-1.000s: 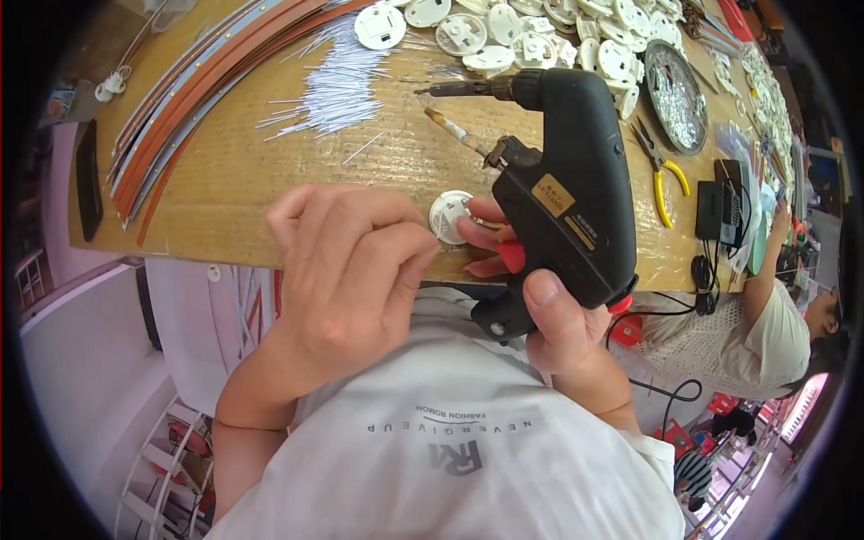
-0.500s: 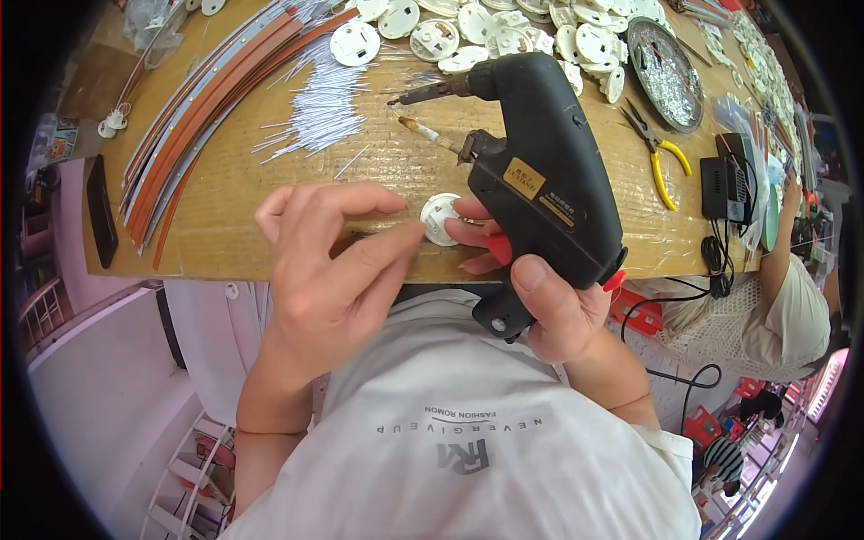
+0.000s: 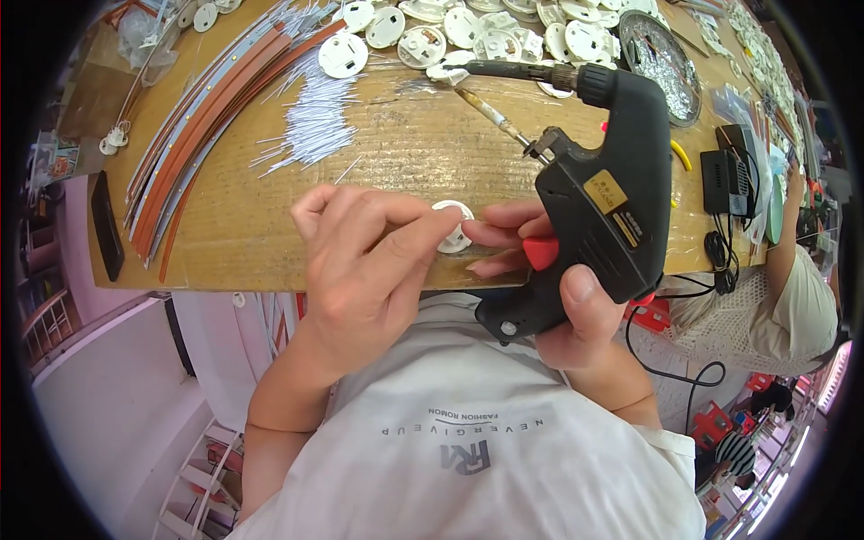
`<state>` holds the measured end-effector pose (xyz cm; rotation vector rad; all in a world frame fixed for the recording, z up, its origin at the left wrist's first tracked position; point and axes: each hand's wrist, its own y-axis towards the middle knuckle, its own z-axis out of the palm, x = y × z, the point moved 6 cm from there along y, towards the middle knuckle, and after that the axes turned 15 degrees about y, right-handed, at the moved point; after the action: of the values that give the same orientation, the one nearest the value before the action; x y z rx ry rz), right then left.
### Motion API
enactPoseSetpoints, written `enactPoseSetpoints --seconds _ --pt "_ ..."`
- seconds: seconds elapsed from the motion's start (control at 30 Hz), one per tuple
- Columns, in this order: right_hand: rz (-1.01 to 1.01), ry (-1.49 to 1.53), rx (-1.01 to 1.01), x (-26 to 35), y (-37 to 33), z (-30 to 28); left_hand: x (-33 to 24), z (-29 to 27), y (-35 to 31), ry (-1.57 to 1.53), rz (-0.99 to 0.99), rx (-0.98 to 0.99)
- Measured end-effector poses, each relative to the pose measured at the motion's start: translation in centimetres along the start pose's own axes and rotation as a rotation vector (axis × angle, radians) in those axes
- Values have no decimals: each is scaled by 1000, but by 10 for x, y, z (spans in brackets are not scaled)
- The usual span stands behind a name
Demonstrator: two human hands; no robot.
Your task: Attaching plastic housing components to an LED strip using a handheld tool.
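A small white round disc-shaped part lies near the table's front edge. My left hand reaches it from the left, thumb and index finger pinched together over its upper left side. What else that pinch may hold is hidden. My right hand is wrapped round the handle of a black soldering gun with a red trigger. Its outstretched fingertips reach the disc's right edge. The gun's dark tip and slim feed tube point left, away from the disc.
Thin white wires lie in a heap beyond my left hand, beside orange and grey strips. More white discs pile up at the back, near a round dish of shiny bits. Yellow-handled pliers are mostly hidden. A black adapter and another person are at right.
The soldering gun has shifted right with my right hand and now covers most of the pliers. My left hand has moved right, its fingertips coming over the disc.
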<state>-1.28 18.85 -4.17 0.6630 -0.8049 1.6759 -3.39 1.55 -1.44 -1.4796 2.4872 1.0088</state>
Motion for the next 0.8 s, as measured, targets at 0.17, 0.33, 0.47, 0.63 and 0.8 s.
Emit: enactPoseSetpoints --seconds 0.17,0.33,0.47,0.63,0.8 --pt "19 2 20 2 -2 6 5 3 -1 -38 -58 -53" --pt "23 -7 102 2 -3 11 3 2 3 -17 -38 -22" --pt "16 -216 112 1 0 9 4 3 2 -41 -67 15" --pt "-8 -223 93 -3 2 6 4 5 -1 -104 -111 46" --pt "-54 -139 78 -2 0 11 10 6 -3 -228 -160 74"
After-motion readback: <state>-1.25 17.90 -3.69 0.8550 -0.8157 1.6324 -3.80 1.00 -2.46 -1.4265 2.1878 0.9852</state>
